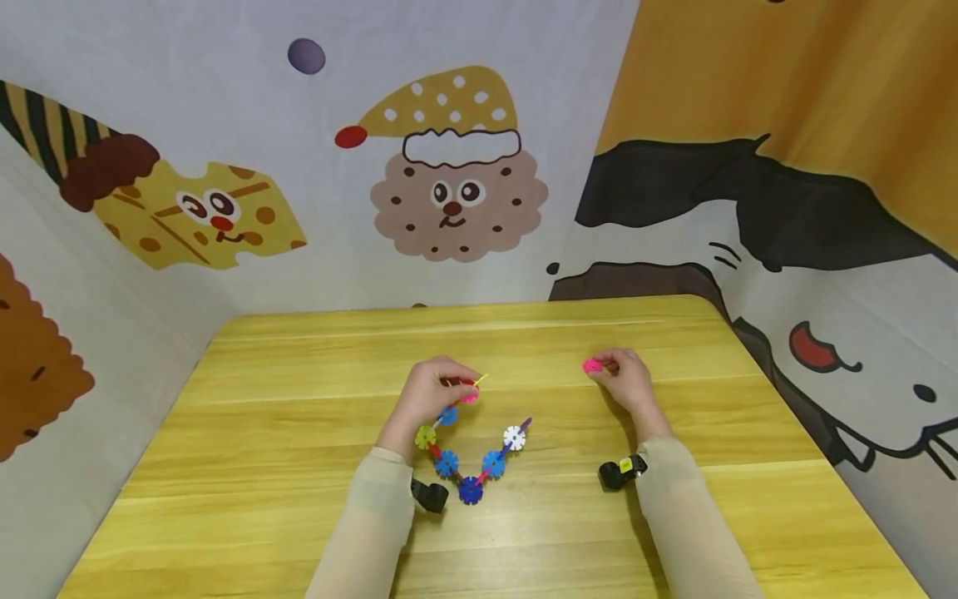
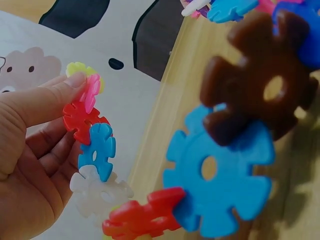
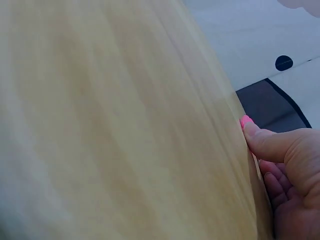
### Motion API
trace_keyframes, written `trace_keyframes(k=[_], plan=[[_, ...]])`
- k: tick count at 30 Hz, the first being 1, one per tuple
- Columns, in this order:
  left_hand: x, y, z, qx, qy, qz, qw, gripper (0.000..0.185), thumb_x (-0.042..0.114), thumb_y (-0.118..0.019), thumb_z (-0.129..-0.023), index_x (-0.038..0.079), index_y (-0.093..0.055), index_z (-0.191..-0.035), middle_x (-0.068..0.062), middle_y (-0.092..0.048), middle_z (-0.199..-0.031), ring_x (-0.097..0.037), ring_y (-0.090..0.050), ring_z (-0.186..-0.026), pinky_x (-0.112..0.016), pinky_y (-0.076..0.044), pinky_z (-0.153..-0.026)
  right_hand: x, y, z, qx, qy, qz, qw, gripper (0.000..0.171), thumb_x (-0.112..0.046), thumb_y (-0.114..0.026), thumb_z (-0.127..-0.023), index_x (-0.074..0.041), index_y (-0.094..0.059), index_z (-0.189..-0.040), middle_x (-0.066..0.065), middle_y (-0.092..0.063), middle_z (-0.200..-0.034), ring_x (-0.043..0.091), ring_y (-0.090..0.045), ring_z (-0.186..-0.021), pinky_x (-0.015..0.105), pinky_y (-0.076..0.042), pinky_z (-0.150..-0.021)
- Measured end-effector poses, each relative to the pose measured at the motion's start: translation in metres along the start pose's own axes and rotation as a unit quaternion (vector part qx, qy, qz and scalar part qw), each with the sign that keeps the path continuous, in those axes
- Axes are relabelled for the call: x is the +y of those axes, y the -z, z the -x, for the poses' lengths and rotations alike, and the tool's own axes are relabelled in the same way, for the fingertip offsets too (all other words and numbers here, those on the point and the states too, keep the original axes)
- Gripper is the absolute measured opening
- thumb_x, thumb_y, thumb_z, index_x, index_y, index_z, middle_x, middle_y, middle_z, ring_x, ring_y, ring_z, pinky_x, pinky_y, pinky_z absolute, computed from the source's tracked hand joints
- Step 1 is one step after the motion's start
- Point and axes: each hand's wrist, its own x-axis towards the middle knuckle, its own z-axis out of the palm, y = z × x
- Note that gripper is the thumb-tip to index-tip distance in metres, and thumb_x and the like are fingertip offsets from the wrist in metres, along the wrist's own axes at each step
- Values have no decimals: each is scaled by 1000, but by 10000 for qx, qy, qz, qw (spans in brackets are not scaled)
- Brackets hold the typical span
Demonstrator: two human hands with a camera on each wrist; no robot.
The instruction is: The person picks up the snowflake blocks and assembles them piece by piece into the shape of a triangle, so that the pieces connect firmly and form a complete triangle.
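Note:
A chain of colourful snowflake-shaped plastic discs point(image 1: 471, 462) lies in a V on the wooden table point(image 1: 299, 433). My left hand point(image 1: 430, 395) pinches its upper left end, at the pink and red discs point(image 2: 85, 107). Blue, white and red discs point(image 2: 100, 152) hang below my fingertips point(image 2: 75, 82) in the left wrist view, with a large blue disc point(image 2: 220, 185) and a brown disc point(image 2: 260, 85) close to the camera. My right hand point(image 1: 624, 378) pinches a single pink disc point(image 1: 593, 365) just above the table, apart from the chain. The right wrist view shows only a pink edge point(image 3: 245, 121) at my fingertip.
Printed cartoon fabric walls point(image 1: 449, 166) enclose the table on the back, left and right. Small black cameras sit on both wrists point(image 1: 621, 472). The table's far right corner point(image 1: 696, 304) is rounded.

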Motion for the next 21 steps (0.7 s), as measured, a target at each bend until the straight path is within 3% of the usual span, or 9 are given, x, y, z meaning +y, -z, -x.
trace_keyframes(k=[12, 21], plan=[[0, -2, 2, 74, -87, 82, 9999, 15, 7, -81, -82, 7, -79, -98, 1, -68, -86, -15, -59, -73, -29, -53, -65, -11, -6, 9, -210, 78, -526, 9984, 27, -5, -74, -89, -3, -67, -114, 13, -67, -94, 27, -59, -87, 38, -47, -78], [0, -3, 4, 110, -149, 53, 9998, 16, 6, -80, -82, 8, -79, -98, 0, -68, -86, -17, -60, -74, -27, -52, -64, -39, -21, 17, -655, 228, -1188, 9905, 26, -4, -72, -90, -3, -68, -115, 10, -64, -91, 22, -58, -86, 34, -49, -76]])
